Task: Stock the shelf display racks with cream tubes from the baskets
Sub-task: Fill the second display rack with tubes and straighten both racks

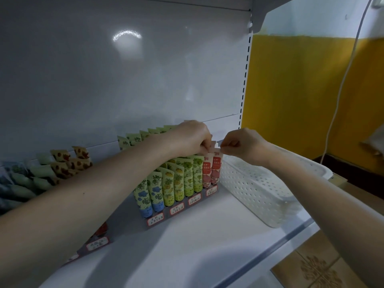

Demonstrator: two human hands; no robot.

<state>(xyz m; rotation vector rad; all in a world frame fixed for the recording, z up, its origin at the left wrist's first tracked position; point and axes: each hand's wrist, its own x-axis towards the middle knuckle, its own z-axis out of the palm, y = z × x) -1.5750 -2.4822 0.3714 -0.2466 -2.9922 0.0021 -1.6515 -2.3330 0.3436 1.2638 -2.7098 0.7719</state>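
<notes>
A tiered display rack [176, 210] on the white shelf holds rows of upright cream tubes: blue [149, 198], yellow-green [174, 183], green [196, 173] and red-pink [211, 171] at its right end. My left hand [191, 138] pinches the top of a red-pink tube in the right column. My right hand [241, 144] pinches the top of the neighbouring red-pink tube. Both hands hover over the rack's right end, almost touching each other. A white perforated basket [255, 190] stands right of the rack.
A second rack [62, 167] with green and brown-patterned tubes sits at the left, partly behind my left forearm. The shelf's front edge [291, 240] runs diagonally at lower right. A yellow wall and a white cable [340, 88] lie beyond the shelf upright.
</notes>
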